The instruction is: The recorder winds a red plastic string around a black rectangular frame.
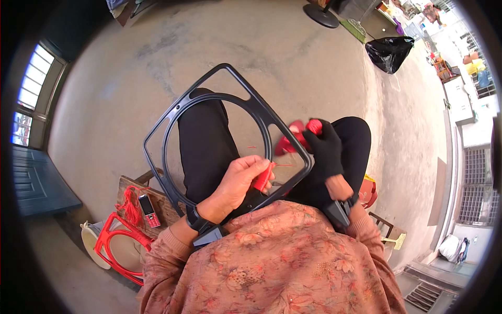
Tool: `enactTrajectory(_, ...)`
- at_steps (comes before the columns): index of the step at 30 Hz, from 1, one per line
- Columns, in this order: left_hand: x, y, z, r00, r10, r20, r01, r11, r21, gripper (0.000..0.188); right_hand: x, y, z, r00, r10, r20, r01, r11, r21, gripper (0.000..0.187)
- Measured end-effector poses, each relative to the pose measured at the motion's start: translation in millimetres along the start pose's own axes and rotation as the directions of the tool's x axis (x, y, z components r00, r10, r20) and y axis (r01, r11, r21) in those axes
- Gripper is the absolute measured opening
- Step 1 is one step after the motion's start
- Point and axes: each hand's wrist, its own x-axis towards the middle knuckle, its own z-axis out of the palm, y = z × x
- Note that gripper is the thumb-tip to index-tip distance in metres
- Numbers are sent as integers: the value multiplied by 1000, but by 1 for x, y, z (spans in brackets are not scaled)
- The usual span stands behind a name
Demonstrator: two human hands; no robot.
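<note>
A black square frame [225, 67] with rounded corners and a round ring inside it rests tilted over my lap. My left hand [238, 183], bare, pinches the lower right part of the ring, where red cord [263, 179] is wound tightly around it. From this winding a short red strand runs toward the right. In a black fingerless-looking glove, my right hand [325, 149] is closed around a bundle of red cord [314, 126], just outside the frame's right corner. Something red beside it is smeared by motion.
On a wooden bench [130, 189] at my left lie loose red cord [132, 206] and a red-and-black keypad phone [149, 211]. A red frame [107, 242] leans nearby against a pale round container. Farther off are a black plastic bag [389, 52], a broom [353, 31] and a dark round base [321, 17].
</note>
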Motion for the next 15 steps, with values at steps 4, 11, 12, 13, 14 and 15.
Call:
enactTrajectory(4, 5, -11, 5, 989, -125, 82, 125, 992, 11, 30, 26, 24, 41, 922, 259, 287, -338, 900, 274, 38)
enactTrajectory(11, 6, -22, 0, 995, -73, 65, 70, 996, 54, 28, 0, 9, 57, 508, -242, 826, -847, 32, 531, 50)
enactTrajectory(12, 12, -25, -5, 994, -79, 70, 73, 993, 91, 28, 3, 4, 53, 461, -308, 832, -874, 4, 485, 51)
enactTrajectory(13, 16, -25, -5, 994, -80, 75, 70, 989, 127, 28, 7, 2, 48, 424, -350, 835, -891, 3, 454, 53)
enactTrajectory(14, 14, -22, 1, 994, -112, -1, 111, 985, 135, 27, 11, -2, 42, 405, -356, 842, -893, 44, 448, 55)
enactTrajectory(15, 14, -18, 3, 995, -104, 2, 103, 986, 131, 27, 14, -6, 34, 391, -349, 852, -887, 102, 450, 57)
